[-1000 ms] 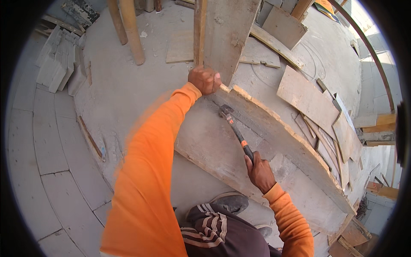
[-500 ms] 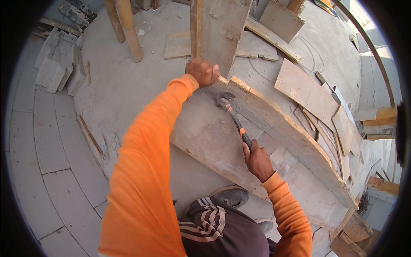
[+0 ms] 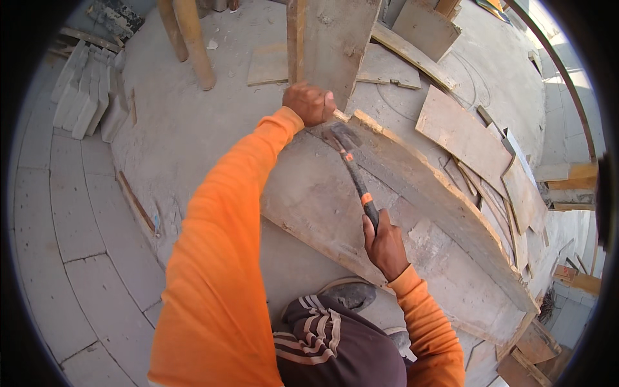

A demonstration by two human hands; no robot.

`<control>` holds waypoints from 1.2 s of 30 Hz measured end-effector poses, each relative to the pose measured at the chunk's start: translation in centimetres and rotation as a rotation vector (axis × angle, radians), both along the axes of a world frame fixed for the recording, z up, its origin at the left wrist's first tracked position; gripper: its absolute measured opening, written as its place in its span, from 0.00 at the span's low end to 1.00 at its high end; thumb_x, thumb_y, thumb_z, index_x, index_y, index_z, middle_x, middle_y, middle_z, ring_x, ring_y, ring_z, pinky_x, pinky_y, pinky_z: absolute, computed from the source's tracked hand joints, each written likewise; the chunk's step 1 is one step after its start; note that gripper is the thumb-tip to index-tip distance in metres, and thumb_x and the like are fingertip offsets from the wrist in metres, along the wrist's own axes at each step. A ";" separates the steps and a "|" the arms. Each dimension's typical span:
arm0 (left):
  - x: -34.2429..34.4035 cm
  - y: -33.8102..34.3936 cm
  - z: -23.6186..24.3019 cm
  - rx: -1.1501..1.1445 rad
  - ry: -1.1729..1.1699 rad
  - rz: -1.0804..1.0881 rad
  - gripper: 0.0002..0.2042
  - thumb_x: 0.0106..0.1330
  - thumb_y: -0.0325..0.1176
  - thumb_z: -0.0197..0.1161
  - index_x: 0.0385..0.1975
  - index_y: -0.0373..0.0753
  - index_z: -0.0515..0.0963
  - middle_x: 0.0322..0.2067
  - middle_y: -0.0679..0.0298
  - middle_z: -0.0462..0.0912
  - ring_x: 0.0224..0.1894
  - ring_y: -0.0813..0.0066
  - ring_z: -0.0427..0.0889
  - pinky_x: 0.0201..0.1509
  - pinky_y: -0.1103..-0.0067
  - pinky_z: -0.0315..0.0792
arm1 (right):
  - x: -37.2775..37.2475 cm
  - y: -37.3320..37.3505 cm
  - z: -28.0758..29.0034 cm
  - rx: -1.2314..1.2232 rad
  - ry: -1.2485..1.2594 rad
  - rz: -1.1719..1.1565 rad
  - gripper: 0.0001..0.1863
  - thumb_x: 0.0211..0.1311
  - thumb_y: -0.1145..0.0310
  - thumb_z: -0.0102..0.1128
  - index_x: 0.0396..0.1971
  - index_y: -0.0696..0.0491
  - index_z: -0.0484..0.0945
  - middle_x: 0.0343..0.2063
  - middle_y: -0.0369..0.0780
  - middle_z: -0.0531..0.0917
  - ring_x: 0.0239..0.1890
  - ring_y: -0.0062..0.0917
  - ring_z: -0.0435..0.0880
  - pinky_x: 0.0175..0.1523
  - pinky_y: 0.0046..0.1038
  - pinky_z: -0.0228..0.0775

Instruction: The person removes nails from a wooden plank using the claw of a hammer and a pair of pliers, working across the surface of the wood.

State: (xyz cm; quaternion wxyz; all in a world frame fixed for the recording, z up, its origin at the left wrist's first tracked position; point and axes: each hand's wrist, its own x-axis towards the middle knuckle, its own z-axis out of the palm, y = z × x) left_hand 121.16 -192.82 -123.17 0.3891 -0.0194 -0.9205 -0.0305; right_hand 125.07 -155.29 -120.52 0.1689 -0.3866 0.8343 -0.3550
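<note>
My right hand [image 3: 387, 248] is wrapped round the black and orange handle of a claw hammer [image 3: 358, 177]. The hammer's head is smeared by motion and lies against or just above the inner corner of a long, cement-dusted wooden formwork board [image 3: 445, 200]. At that board's far left end my left hand [image 3: 309, 104] is closed, its thumb beside a pale splintered wood tip; the fingers hide most of what they grip. A second wide panel [image 3: 309, 200] meets the raised board along its length, below the hammer.
An upright panel with a batten [image 3: 332, 45] stands just beyond my left hand. Loose plywood sheets [image 3: 464, 132] and offcuts lie to the right. Grey blocks [image 3: 84, 93] are stacked at left, near round wooden poles [image 3: 193, 48]. My shoe [image 3: 348, 293] is beside the panel.
The hammer head has shifted slightly and turned, now blurred near the corner. My right hand has moved a little left and my left hand slightly right, both keeping their grip.
</note>
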 end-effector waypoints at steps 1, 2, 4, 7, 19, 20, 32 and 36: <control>-0.3 1.0 -0.4 0.012 0.026 -0.007 0.17 0.64 0.34 0.58 0.11 0.41 0.72 0.13 0.57 0.74 0.14 0.54 0.73 0.25 0.62 0.71 | -1.5 0.3 -2.2 0.139 0.049 0.043 0.17 0.76 0.59 0.57 0.41 0.60 0.69 0.16 0.55 0.79 0.21 0.58 0.82 0.26 0.51 0.73; 0.3 1.9 -1.8 0.028 0.030 -0.018 0.18 0.65 0.34 0.57 0.10 0.41 0.72 0.13 0.57 0.74 0.14 0.54 0.73 0.25 0.62 0.71 | -1.6 0.7 -3.4 0.283 0.075 0.085 0.18 0.76 0.58 0.56 0.41 0.60 0.69 0.16 0.57 0.79 0.21 0.59 0.81 0.26 0.53 0.73; -1.2 -0.8 0.1 -0.037 0.056 0.010 0.18 0.65 0.34 0.57 0.10 0.41 0.71 0.13 0.57 0.74 0.14 0.54 0.73 0.25 0.62 0.70 | -0.2 0.7 -1.8 0.263 -0.007 0.098 0.19 0.77 0.56 0.55 0.39 0.60 0.68 0.17 0.60 0.79 0.23 0.61 0.81 0.27 0.56 0.73; -0.7 0.5 -0.5 0.010 -0.014 -0.036 0.17 0.66 0.35 0.56 0.12 0.41 0.73 0.13 0.57 0.75 0.14 0.54 0.73 0.25 0.61 0.70 | -0.4 1.1 0.6 0.204 -0.023 0.049 0.17 0.76 0.58 0.56 0.40 0.60 0.69 0.18 0.57 0.79 0.22 0.58 0.82 0.26 0.53 0.73; -1.4 0.1 0.2 -0.006 -0.087 0.004 0.16 0.67 0.38 0.55 0.15 0.44 0.77 0.12 0.58 0.78 0.14 0.56 0.77 0.25 0.62 0.74 | -3.2 6.1 0.4 0.248 0.055 0.012 0.16 0.75 0.60 0.59 0.41 0.59 0.70 0.17 0.56 0.78 0.22 0.58 0.81 0.26 0.51 0.71; -1.4 0.3 0.2 -0.012 -0.056 -0.010 0.17 0.67 0.37 0.55 0.14 0.42 0.76 0.12 0.57 0.76 0.14 0.55 0.76 0.25 0.62 0.73 | -3.9 5.7 -0.6 0.338 0.069 0.027 0.16 0.75 0.60 0.58 0.40 0.59 0.69 0.17 0.57 0.78 0.22 0.60 0.81 0.26 0.52 0.70; -1.0 0.5 0.5 -0.019 -0.049 0.000 0.19 0.66 0.35 0.56 0.11 0.40 0.73 0.12 0.56 0.76 0.14 0.53 0.73 0.24 0.62 0.70 | 1.0 1.8 4.0 -0.305 -0.048 -0.138 0.15 0.75 0.60 0.57 0.42 0.59 0.70 0.18 0.47 0.78 0.20 0.49 0.82 0.26 0.42 0.71; -1.4 0.8 0.9 -0.016 -0.101 0.027 0.19 0.67 0.36 0.56 0.11 0.40 0.74 0.14 0.55 0.78 0.14 0.52 0.75 0.24 0.62 0.71 | -0.3 0.3 -1.0 0.228 -0.023 -0.007 0.18 0.77 0.59 0.55 0.40 0.62 0.70 0.15 0.56 0.76 0.21 0.57 0.81 0.26 0.49 0.72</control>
